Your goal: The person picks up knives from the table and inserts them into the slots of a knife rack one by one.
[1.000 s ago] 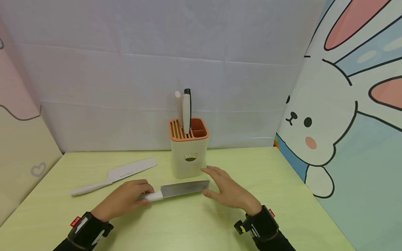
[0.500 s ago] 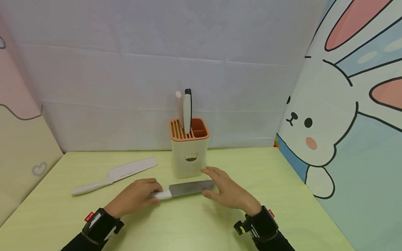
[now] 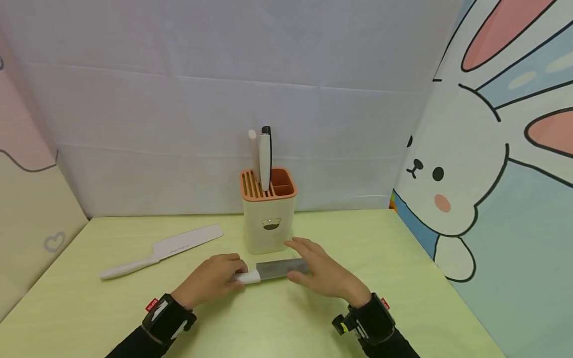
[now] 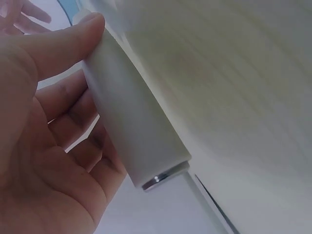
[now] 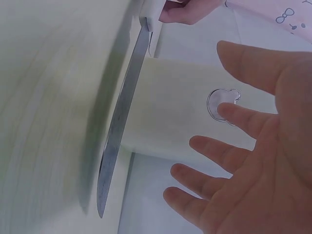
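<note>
- In the head view, the left hand (image 3: 212,278) holds a knife (image 3: 279,268) in front of the knife block (image 3: 269,236); the far end of the blade is hidden behind the right hand (image 3: 324,272).
- The right wrist view shows this hidden end: the tip of the blade is free, and between it and the right fingers there is a gap.
- The left wrist view makes the grip clear: thumb and fingers pinch the white handle (image 4: 129,112) from two sides, and a shiny metal edge closes its end.
- The right hand holds nothing; its fingers are spread apart, as the right wrist view shows from the palm side.
- Only the head view shows a second knife (image 3: 164,250), which lies on the table (image 3: 286,323) to the left of the block, and the handles (image 3: 265,161) standing up from the block's slots.
</note>
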`<state>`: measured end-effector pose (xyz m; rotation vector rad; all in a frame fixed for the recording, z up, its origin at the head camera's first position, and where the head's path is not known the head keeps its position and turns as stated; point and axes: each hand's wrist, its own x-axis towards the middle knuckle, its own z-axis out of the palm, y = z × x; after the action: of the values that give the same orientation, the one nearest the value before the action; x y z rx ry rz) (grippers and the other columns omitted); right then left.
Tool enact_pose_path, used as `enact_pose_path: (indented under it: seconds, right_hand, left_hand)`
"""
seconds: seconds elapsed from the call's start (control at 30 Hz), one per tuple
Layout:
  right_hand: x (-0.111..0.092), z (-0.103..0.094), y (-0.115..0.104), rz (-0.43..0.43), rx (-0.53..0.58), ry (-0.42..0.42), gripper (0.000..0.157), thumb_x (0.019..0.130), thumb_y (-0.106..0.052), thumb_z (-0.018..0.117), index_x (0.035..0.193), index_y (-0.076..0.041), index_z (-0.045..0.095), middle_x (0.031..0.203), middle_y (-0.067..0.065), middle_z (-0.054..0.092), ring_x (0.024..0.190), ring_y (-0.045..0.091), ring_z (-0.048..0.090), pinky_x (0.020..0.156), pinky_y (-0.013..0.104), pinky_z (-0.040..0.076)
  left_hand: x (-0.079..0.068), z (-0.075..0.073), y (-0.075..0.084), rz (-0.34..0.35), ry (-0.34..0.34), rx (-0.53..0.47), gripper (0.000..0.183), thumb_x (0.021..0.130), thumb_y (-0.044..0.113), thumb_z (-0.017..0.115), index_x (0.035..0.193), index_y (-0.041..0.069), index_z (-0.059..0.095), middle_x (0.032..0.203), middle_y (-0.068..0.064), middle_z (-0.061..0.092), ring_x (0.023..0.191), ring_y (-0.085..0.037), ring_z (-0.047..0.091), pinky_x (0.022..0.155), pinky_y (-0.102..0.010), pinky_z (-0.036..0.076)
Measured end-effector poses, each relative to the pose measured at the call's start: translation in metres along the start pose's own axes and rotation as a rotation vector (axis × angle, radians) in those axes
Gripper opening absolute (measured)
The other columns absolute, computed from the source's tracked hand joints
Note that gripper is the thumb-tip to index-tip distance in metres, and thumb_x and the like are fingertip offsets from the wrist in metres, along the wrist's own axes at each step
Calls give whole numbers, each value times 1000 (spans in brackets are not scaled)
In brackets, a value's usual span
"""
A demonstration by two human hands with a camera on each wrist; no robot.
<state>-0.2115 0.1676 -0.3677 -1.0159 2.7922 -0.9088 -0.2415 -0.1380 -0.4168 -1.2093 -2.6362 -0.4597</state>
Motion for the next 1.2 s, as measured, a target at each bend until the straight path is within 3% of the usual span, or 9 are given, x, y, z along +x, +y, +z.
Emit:
enact_pose_path:
  seconds: [0.43,0.63,0.97,1.2]
  right_hand:
    - [2,3,-1,8,-8,-21,69,95,-34,62,150,-22,24,153,4,21,137,24,20,105,50,32]
    - [0,4,-2,13,-15,-10,68,95,-34,62,150,-27,23,153,1,21,138,22,20,104,50,34]
    - [0,4,-4,-1,-19,4,67,94,-33,63,150,-19,27,152,2,23,137,22,21,103,50,35]
    - [0,3,-5,15,-22,-1,67,95,-33,62,150,-25,25,152,2,23,137,23,22,103,51,35]
  left_hand:
    - [18,12,15,-47,-32,-15,20,77,25,81,88,21,66,87,11,57,74,-4,51,66,-28,49]
    - [25,13,22,-72,-43,-26,19,77,24,81,88,21,66,87,10,58,72,-5,50,66,-29,48]
    - [28,12,26,-98,-82,-52,19,78,23,80,91,17,68,87,8,58,73,-6,51,66,-29,48]
    - [30,12,30,-108,-90,-54,19,78,23,80,92,17,68,88,7,58,73,-7,50,65,-30,48]
